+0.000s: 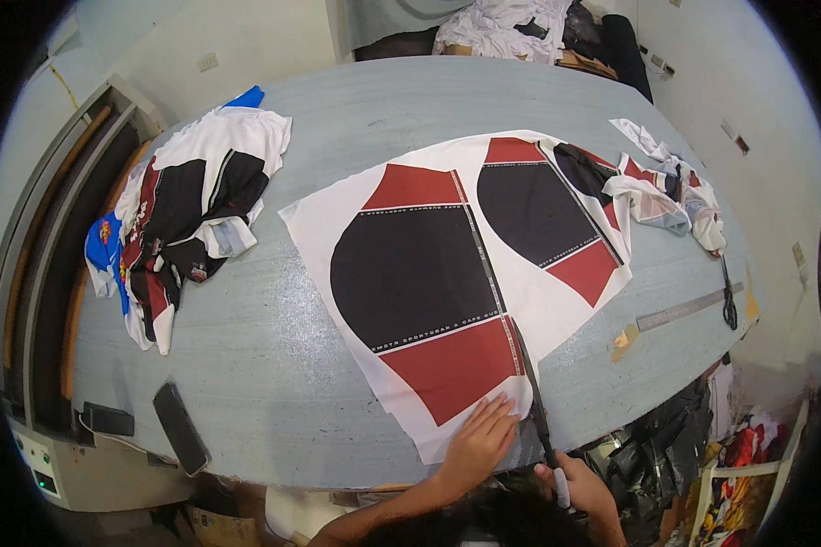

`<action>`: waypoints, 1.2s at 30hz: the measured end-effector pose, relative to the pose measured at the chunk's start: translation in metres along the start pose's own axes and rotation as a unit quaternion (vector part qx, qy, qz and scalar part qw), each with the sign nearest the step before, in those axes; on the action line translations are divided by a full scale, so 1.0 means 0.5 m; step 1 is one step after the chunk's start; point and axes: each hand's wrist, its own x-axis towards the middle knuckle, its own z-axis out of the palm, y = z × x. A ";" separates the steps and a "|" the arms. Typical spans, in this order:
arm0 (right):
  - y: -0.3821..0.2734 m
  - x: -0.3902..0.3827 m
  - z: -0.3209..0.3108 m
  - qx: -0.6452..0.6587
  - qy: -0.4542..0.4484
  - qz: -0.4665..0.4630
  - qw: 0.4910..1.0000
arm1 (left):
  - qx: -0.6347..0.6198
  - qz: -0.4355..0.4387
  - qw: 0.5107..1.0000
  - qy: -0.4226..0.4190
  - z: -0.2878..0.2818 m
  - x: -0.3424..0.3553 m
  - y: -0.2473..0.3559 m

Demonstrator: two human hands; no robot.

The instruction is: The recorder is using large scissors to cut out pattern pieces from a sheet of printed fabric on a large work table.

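Note:
A white fabric sheet printed with black and red panels lies spread over the middle of the table. My left hand rests flat on its near edge, fingers stretched out, just below a red panel. Black-handled scissors are gripped in my right hand at the table's front edge. Their long blades point away from me, into the fabric along the right side of the red and black panel. A pale wrap shows around a finger of the right hand. How far the blades are parted is hard to make out.
A pile of printed garments lies at the left, and a crumpled fabric piece at the far right. A metal ruler and a second pair of scissors lie at right. A phone sits front left.

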 end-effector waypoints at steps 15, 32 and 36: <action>-0.005 0.017 -0.003 0.007 0.018 -0.010 1.000 | -0.052 -0.023 0.998 0.002 -0.002 0.007 0.001; -0.050 0.032 0.007 0.097 0.008 0.035 0.995 | -0.087 -0.031 0.996 0.017 -0.002 0.002 -0.004; -0.049 0.032 0.008 0.099 0.007 0.005 0.995 | -0.082 -0.029 0.996 0.019 -0.011 0.000 0.000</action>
